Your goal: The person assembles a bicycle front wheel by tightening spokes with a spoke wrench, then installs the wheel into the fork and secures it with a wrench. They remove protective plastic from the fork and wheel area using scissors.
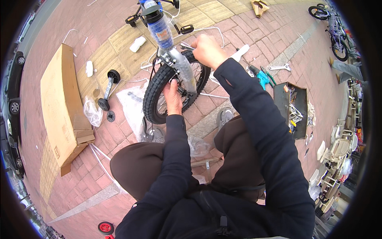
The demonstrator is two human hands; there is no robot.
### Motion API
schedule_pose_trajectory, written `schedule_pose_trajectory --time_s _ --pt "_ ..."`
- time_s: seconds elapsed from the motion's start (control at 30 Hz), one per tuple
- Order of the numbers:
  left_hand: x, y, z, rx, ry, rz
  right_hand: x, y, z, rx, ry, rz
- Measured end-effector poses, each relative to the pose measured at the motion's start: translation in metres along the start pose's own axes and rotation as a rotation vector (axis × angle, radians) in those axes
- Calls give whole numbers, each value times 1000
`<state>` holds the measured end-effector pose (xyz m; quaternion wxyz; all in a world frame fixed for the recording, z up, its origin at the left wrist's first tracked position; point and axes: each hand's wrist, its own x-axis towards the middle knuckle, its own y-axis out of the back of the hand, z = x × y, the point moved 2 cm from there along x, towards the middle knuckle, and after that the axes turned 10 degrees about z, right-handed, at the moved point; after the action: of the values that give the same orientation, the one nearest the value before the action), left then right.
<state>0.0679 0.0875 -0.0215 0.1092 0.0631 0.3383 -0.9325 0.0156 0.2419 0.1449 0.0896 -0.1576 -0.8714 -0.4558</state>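
The bicycle (175, 67) is standing on the pavement (246, 28), frame running away from the person. The left hand (173, 97) is gripping the wheel (159, 93); the right hand (207, 49) is closing around a wrench (186, 47).

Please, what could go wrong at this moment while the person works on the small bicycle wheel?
The left hand sits between tyre and fork; if the wheel turns, fingers may be pinched. The right hand presses a wrench by the fork; it could slip. Loose plastic wrap under the wheel could catch.
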Motion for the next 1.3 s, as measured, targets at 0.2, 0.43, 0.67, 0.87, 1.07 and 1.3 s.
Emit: schedule_pose_trajectory --time_s 0.2,0.43,0.67,0.87,1.07,1.3 --pt "0 -1 1 13 13 37 6 -3 -8 -14 69 13" --pt "-2 -2 2 -10 15 46 0 -5 -11 7 63 -94" --pt "-5 -5 5 2 9 39 -16 -15 -1 297 -65 -154" --pt "-1 -2 0 32 -13 59 -22 -29 3 361 -53 -3" --pt "1 4 -3 31 38 38 -41 -58 19 800 -218 -35" --pt "1 4 -5 30 14 19 -44 -64 40 920 -356 -89"
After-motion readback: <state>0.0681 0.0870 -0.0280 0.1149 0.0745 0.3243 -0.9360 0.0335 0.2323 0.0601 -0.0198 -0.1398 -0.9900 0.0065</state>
